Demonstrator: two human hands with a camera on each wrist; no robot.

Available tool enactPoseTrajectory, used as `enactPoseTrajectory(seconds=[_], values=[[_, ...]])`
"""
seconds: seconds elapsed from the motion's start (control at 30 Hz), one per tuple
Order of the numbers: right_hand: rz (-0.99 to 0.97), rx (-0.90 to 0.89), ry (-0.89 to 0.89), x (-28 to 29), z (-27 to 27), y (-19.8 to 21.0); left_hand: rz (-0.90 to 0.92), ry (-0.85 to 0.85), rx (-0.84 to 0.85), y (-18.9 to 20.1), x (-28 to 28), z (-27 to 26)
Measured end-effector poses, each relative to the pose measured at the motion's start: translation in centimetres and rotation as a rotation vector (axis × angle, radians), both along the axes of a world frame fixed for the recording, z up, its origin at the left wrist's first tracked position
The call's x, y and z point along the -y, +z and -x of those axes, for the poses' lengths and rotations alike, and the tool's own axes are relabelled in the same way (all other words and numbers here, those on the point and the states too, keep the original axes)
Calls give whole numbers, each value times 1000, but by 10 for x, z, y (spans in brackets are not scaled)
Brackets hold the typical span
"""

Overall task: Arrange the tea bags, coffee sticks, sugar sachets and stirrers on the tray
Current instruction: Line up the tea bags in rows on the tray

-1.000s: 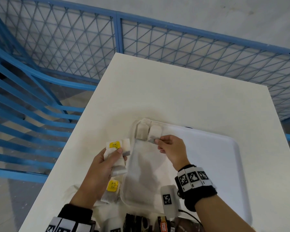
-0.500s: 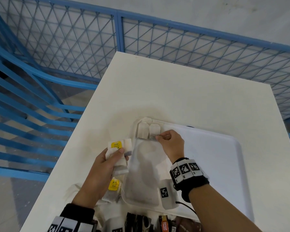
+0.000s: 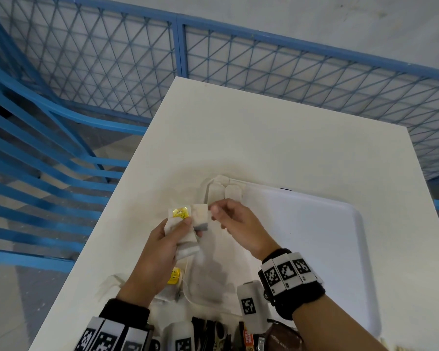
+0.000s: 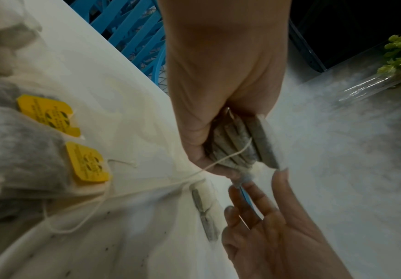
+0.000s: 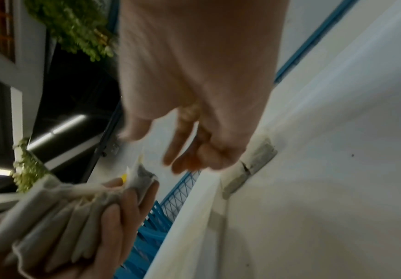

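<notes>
Fanning a stack of white paper tea bags [image 3: 185, 231] over the white desk [image 3: 276, 138], the left hand [image 3: 160, 257] clamps them; the right hand [image 3: 238, 224], its grip loose and empty, nears one bag, and trailing strings may snag, dragging placed tea bags [image 3: 224, 192] off the white plastic tray's [image 3: 340, 236] far-left corner

Surface: white table [image 3: 276, 138], rectangular, seen from above; far corner points toward a blue mesh fence.
Tray: white tray [image 3: 340, 224] lies flat on the table's near right part; rounded corners, raised rim.
Tray contents: two tea bags [image 3: 223, 192] side by side at the tray's far left corner, touching the rim.
Loose bags: more tea bags [image 4: 27, 147] with yellow tags [image 4: 87, 164] lie near the table's near left edge, just beside the tray; strings trail over its rim.
Near edge: dark packets [image 3: 208, 333], too cropped to identify.
</notes>
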State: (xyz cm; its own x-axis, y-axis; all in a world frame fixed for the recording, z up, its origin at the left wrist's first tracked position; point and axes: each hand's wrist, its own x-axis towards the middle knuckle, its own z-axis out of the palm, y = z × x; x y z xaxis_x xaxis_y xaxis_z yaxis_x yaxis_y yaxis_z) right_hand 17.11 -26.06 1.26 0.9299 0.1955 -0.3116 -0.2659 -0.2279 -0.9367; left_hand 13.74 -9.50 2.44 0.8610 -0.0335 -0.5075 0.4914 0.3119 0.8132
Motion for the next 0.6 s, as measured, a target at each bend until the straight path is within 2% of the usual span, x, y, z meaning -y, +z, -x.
enactPoseTrajectory(seconds=[0.1, 0.23, 0.37, 0.5, 0.6], values=[[-79, -21, 153, -3, 3, -3, 24, 3, 3, 2, 0, 0], [-109, -22, 68, -6, 6, -8, 22, 7, 5, 2, -1, 3], [-173, -87, -80, -6, 5, -13, 1, 11, 27, 1, -4, 8], [-113, -121, -362, -6, 0, -24, 14, 68, -25, -4, -10, 9], [-60, -128, -464, -9, -2, -31, 85, 123, -81, -4, -12, 8]])
